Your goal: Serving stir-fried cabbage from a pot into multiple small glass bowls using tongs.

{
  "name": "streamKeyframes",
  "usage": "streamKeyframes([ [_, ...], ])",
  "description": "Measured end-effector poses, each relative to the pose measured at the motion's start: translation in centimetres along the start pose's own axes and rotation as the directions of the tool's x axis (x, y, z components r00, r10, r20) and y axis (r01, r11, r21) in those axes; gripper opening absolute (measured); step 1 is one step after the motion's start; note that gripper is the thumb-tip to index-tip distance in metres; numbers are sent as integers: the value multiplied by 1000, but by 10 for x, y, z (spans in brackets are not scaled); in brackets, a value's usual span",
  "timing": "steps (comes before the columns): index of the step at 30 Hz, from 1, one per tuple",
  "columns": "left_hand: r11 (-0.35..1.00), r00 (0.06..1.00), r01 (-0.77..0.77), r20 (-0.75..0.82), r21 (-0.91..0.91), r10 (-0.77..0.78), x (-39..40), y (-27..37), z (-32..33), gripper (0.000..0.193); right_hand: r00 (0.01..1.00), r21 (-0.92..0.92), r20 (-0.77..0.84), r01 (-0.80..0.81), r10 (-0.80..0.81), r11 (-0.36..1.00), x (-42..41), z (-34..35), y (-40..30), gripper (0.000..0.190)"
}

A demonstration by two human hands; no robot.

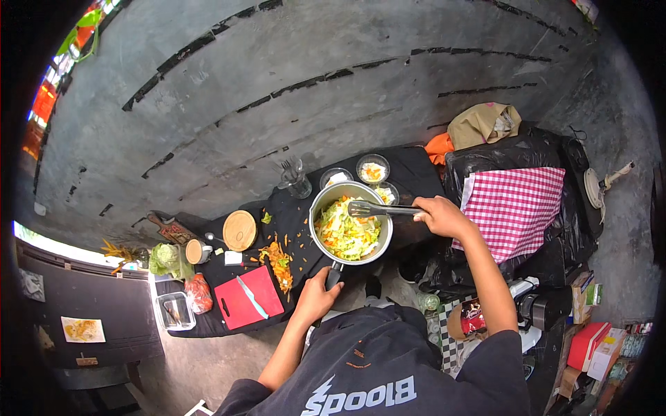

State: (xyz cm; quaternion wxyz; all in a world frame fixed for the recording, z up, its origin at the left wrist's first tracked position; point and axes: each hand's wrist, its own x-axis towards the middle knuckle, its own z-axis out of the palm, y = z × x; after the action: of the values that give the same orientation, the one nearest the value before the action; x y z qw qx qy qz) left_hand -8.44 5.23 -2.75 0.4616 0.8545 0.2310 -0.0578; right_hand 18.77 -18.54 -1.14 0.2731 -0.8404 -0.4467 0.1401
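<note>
My left hand (316,294) grips the black handle (334,276) of a metal saucepan (314,235), which is held at the front of a table draped in black cloth. Shredded cabbage and carrot (346,231) fill much of the pan. From the right, my right hand (442,216) holds a pair of metal tongs (387,209), their tips over the vegetables. Whether the tips pinch any of the shreds cannot be made out. Just beyond the pan stand several small glass bowls, one of them a bowl (373,168) with white and orange food in it.
Left on the table are a red cutting board (240,307) with a knife (252,297), orange peelings (280,265), a round wooden board (240,230), a cabbage (167,260) and a glass container (175,311). A glass with forks (295,181) stands by the wall. Checkered cloth (512,208) lies at right.
</note>
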Motion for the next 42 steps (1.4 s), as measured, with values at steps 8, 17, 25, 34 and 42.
streamKeyframes([
  [8, 1000, 1000, 2, -4, -6, -2, 5, 12, 6, 46, 998, 34, -32, -58, 59, 998, -2, -22, 21, 22],
  [17, 1000, 998, 15, -57, -11, -16, 5, 3, 9, 47, 993, 52, -95, -72, 77, 996, 5, -34, 49, 23],
  [25, 977, 978, 205, -8, -56, -206, 4, 16, 4, 46, 980, 78, -65, -183, 188, 980, 12, -2, 88, 24],
  [34, 992, 992, 110, -59, -61, -113, 7, 4, 7, 46, 951, 44, 34, -309, 308, 950, 15, 31, 113, 30],
  [42, 987, 991, 120, -47, -103, -125, 8, 14, 7, 42, 928, -18, 114, -354, 354, 935, 17, 48, 119, 27],
])
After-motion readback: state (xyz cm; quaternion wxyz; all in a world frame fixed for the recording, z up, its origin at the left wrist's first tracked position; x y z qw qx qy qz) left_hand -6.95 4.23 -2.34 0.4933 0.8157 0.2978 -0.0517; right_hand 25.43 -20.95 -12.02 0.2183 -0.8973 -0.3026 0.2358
